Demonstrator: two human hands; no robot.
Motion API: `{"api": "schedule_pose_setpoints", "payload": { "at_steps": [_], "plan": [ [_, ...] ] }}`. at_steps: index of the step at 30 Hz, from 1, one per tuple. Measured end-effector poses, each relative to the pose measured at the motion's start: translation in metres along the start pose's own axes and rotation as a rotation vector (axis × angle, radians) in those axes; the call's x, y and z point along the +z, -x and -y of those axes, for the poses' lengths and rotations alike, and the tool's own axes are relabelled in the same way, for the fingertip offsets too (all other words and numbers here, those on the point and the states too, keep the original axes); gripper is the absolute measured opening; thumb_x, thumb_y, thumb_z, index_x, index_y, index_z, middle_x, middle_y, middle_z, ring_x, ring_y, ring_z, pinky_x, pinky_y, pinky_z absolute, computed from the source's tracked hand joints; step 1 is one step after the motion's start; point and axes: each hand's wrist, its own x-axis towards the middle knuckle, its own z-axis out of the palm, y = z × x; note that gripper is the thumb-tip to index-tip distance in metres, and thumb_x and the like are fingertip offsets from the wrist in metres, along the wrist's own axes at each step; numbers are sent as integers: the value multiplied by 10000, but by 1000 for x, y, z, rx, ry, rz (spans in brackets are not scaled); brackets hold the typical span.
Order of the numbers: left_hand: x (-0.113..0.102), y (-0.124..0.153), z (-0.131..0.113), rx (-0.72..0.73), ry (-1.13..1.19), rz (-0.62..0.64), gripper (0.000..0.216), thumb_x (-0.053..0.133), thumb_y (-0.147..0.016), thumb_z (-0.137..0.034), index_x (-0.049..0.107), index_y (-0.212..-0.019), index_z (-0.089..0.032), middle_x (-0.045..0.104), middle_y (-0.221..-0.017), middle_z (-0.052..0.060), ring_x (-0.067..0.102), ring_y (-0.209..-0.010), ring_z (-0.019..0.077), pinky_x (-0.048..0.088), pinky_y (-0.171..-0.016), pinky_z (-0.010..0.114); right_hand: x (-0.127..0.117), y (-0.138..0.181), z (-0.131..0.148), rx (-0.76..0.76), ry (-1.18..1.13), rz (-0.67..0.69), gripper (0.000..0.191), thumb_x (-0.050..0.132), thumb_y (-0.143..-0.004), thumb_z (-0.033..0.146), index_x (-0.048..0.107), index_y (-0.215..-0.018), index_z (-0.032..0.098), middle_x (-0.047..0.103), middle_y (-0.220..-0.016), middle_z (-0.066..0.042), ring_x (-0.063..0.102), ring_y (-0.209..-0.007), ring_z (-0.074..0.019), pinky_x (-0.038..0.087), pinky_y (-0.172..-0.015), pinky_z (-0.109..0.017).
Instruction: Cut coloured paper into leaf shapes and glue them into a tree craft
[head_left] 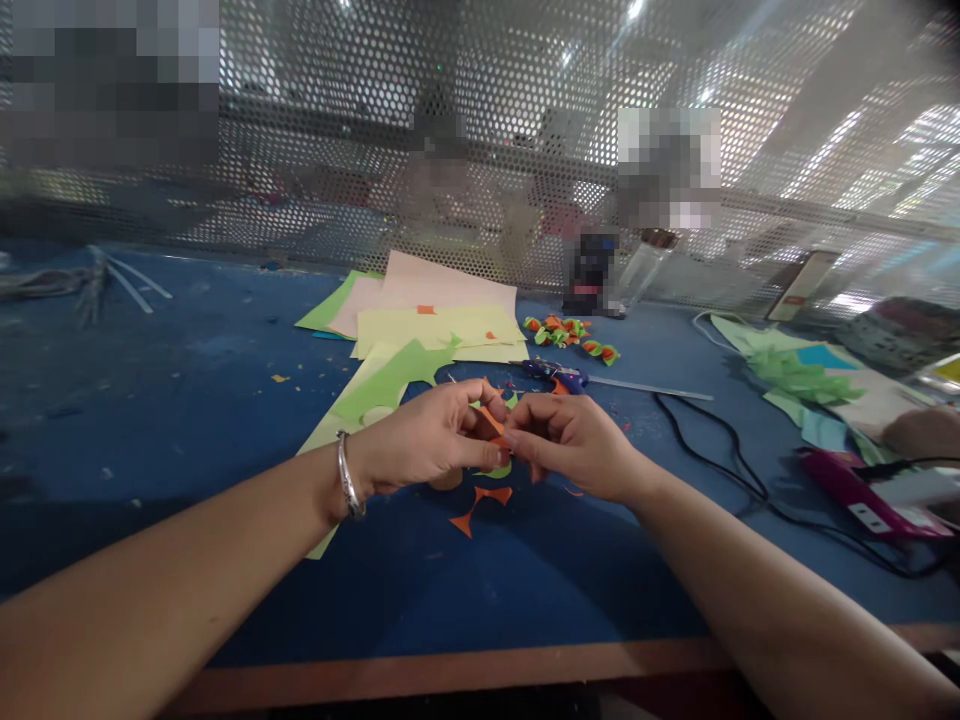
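Between my two hands is a small piece of orange paper (491, 424). My left hand (427, 435), with a silver bracelet at the wrist, pinches it from the left. From the right, the thumb and fingers of my right hand (581, 440) are closed on its other edge. Beneath the hands, scraps of green paper show in part. An orange paper offcut (491, 495) with curved edges lies on the table just in front. Blue-handled scissors (555, 374) rest behind my right hand. Left of my hands lies a cut green sheet (390, 382).
Pale paper sheets (450, 280) are stacked at the back. Beside them sits a pile of small green and orange paper pieces (555, 330). A black cable (720, 465) runs right to a magenta power strip (862, 490). A perforated metal screen (495, 130) borders the blue table (360, 610).
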Motion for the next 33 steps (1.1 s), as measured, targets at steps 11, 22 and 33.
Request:
{"api": "schedule_pose_setpoints", "payload": {
  "at_steps": [11, 22, 33],
  "plan": [
    [1, 1, -4, -1, 93, -15, 330, 809, -774, -172, 548, -976, -167, 666, -761, -13, 537, -546, 52, 320, -463, 174, -3, 1, 6, 16, 10, -33, 305, 673, -894, 463, 619, -784, 184, 609, -606, 34, 576, -478, -85, 415, -465, -211],
    [-21, -3, -3, 80, 73, -157, 190, 854, -707, -159, 692, -805, -153, 697, -761, -1, 651, -727, 104, 492, -661, 216, -16, -3, -6, -47, 621, -142, 193, 580, -930, 300, 651, -799, 177, 611, -672, 8, 492, -553, -102, 349, -549, -241],
    [-31, -11, 4, 126, -9, -324, 182, 847, -716, -210, 687, -779, -151, 671, -773, -2, 621, -750, 107, 490, -751, 264, -2, -8, -9, 65, 1036, 12, 110, 569, -878, 235, 626, -798, 188, 681, -816, -37, 553, -695, -156, 284, -584, -272]
  ]
}}
